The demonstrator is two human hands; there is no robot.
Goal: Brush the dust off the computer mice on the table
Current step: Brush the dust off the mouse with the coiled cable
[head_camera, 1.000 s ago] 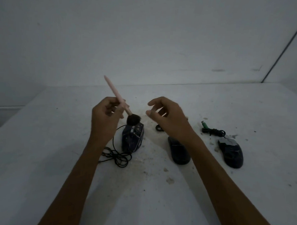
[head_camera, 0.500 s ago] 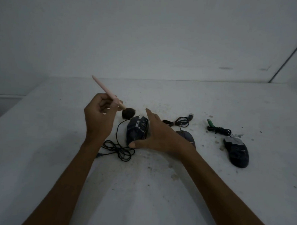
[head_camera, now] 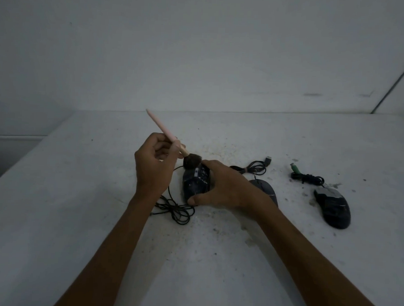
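Head view. Item one: left mouse on table, gripped by my right hand; my left hand pinches brush, bristles on its front. Middle mouse and right mouse judged pending.

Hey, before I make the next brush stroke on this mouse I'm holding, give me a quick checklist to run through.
1. Brush grip: left hand pinches the brush low on its pink handle. Ok.
2. Bristles on target: they sit at the far end of the leftmost mouse. Ok.
3. Mouse steadied: right hand grips it, thumb at the near end. Ok.
4. Cable out of the stroke: it lies looped on the table, nearer than the mouse. Ok.
5. Grit around the mice: crumbs are scattered on the table. Not ok.
6. Middle mouse and right mouse dusted: cannot tell.
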